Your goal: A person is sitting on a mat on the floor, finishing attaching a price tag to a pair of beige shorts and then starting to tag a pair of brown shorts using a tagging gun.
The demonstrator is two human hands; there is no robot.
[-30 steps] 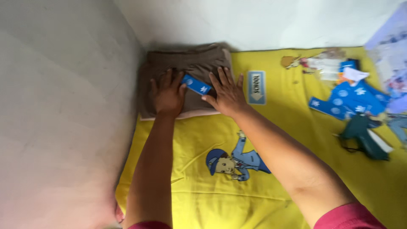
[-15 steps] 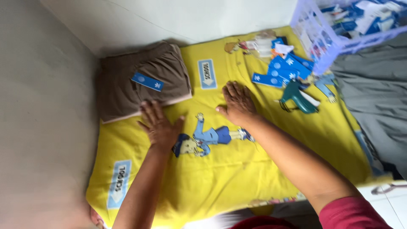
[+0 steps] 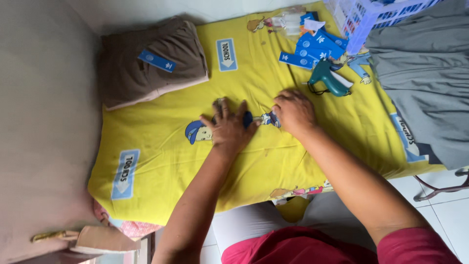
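My left hand (image 3: 228,127) lies flat, fingers spread, on the yellow cartoon-print cloth (image 3: 161,146) over a printed figure. My right hand (image 3: 293,111) rests on the same cloth just to the right, fingers curled down, with nothing in it. A folded brown garment (image 3: 146,68) with a blue tag (image 3: 156,60) lies at the cloth's far left corner, apart from both hands. A teal tagging gun (image 3: 328,78) lies just beyond my right hand.
Several blue paper tags (image 3: 312,49) are scattered near the far edge. A lilac plastic basket (image 3: 364,19) stands at the top right. Grey fabric (image 3: 420,73) covers the right side. A wall (image 3: 44,122) runs along the left; tiled floor (image 3: 439,215) shows below.
Both hands left the folded brown garment and moved right to the middle of the yellow cloth. The view shifted right, showing the basket and grey fabric.
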